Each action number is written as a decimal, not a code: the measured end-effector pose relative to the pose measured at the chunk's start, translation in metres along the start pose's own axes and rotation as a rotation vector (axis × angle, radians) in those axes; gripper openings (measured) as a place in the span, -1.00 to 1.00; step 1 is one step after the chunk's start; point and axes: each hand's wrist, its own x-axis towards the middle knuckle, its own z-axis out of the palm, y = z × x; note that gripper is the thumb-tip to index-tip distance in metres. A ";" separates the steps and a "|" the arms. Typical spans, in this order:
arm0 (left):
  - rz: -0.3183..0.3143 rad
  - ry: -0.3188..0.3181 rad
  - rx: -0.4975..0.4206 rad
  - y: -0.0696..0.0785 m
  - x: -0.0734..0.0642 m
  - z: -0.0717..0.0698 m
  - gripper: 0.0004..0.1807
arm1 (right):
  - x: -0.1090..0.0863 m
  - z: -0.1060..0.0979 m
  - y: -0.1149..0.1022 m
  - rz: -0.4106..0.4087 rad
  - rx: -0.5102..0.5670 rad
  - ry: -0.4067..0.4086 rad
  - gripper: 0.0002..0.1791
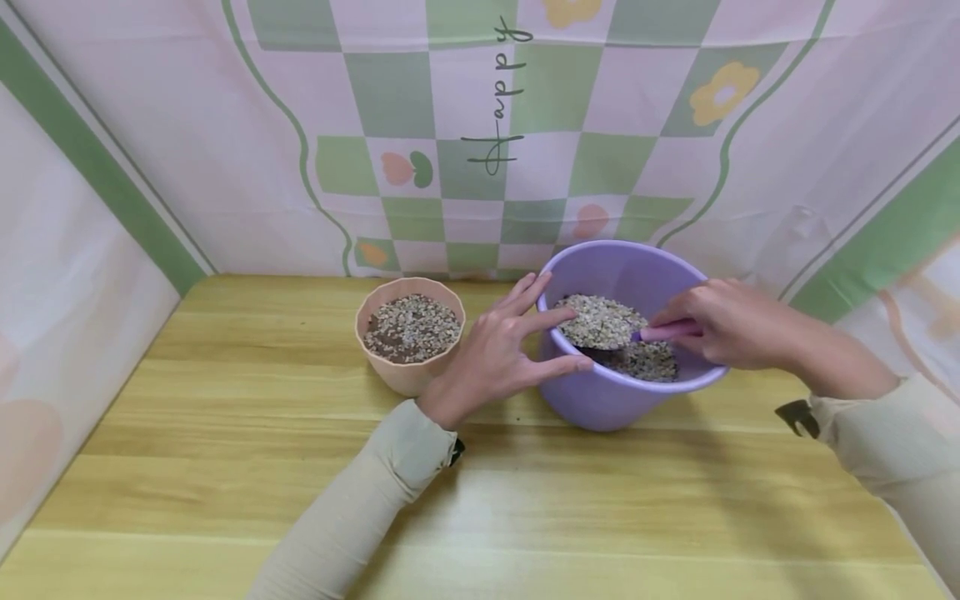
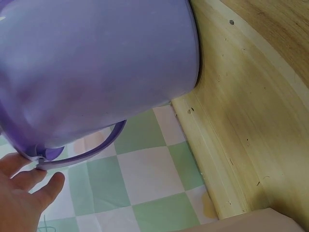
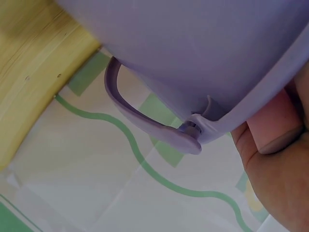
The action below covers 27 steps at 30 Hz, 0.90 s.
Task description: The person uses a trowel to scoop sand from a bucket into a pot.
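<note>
A purple bucket [image 1: 592, 400] stands on the table with light, gravel-like grit [image 1: 648, 362] inside. My left hand [image 1: 498, 350] holds its left rim, index finger reaching over the edge and thumb along the front. In the left wrist view, fingertips [image 2: 50, 188] touch the rim near the handle's hinge. My right hand [image 1: 731, 321] grips the pink handle of a small trowel [image 1: 671, 331] inside the bucket. Grit is heaped on the trowel's dark blade, which is mostly hidden. Left of the bucket is a peach flowerpot [image 1: 408, 379], filled with brown soil and scattered grit.
The bucket's purple carry handle [image 3: 145, 123] hangs down behind it. A checked fabric backdrop [image 1: 472, 167] rises close behind the pot and bucket. A few loose grains lie on the wooden table [image 1: 225, 450]. My left forearm passes just in front of the pot.
</note>
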 end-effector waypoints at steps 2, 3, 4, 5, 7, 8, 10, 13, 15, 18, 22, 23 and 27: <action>-0.003 -0.006 -0.002 0.000 0.000 0.000 -0.28 | 0.000 0.000 0.000 0.003 0.003 0.000 -0.62; -0.004 -0.009 -0.002 0.000 0.000 0.000 -0.28 | 0.000 0.000 0.000 0.005 0.006 -0.002 -0.62; -0.005 -0.011 -0.003 0.000 0.000 0.000 -0.28 | 0.000 0.000 0.000 0.007 0.008 -0.004 -0.62; -0.005 -0.014 -0.003 0.000 0.000 0.000 -0.28 | 0.000 0.000 0.000 0.008 0.011 -0.006 -0.63; -0.005 -0.018 0.000 0.000 0.000 0.000 -0.28 | 0.000 0.000 0.000 0.009 0.015 -0.005 -0.63; -0.005 -0.018 -0.001 0.000 0.000 -0.001 -0.28 | 0.000 0.000 0.000 0.009 0.015 -0.003 -0.63; -0.007 -0.018 -0.002 0.001 0.000 -0.001 -0.28 | 0.000 0.000 0.001 0.004 0.016 0.002 -0.63; -0.010 -0.016 -0.006 0.001 0.000 -0.002 -0.28 | 0.000 0.001 0.001 -0.005 0.013 0.012 -0.63; -0.007 -0.015 -0.004 0.001 0.000 -0.002 -0.28 | 0.000 0.001 0.001 -0.008 0.014 0.013 -0.62; 0.001 -0.013 0.000 0.000 0.000 -0.002 -0.28 | 0.000 0.002 0.000 -0.009 0.018 0.016 -0.62; 0.004 -0.010 -0.001 -0.001 -0.001 -0.002 -0.28 | 0.002 0.002 -0.001 -0.040 -0.001 0.046 -0.62; 0.001 -0.010 -0.003 -0.001 -0.001 -0.002 -0.28 | 0.004 0.003 -0.002 -0.050 -0.007 0.056 -0.63; -0.008 -0.024 -0.014 0.000 0.000 -0.002 -0.28 | 0.006 0.004 -0.002 -0.068 -0.038 0.080 -0.61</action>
